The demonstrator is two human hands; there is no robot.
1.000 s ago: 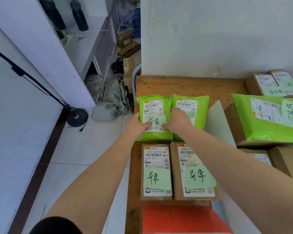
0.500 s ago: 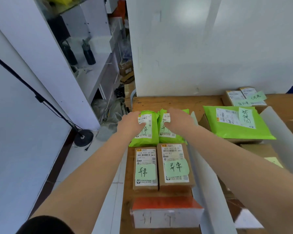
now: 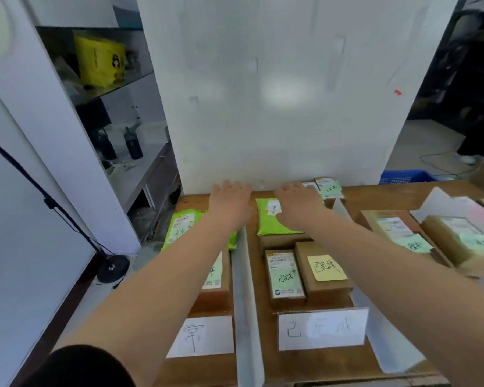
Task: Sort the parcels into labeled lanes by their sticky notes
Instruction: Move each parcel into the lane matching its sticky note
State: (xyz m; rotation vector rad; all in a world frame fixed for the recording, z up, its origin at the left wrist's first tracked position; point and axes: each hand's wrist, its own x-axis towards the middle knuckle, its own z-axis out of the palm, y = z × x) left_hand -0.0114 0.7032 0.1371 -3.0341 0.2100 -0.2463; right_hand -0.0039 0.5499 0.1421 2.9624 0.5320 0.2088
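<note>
While hands (image 3: pixel 263 202) hover, green parcel (image 3: pixel 268 219) lies between.

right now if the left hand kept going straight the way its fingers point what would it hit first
Most likely the white wall panel behind the table. The left hand is open, fingers pointing away from the person toward it, with only bare table showing between. How high the hand is above the table is unclear, so the gap is hard to judge.

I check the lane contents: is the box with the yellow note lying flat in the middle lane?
Yes, flat. The box with the yellow note lies label-up on the table, between the two white dividers.
</note>
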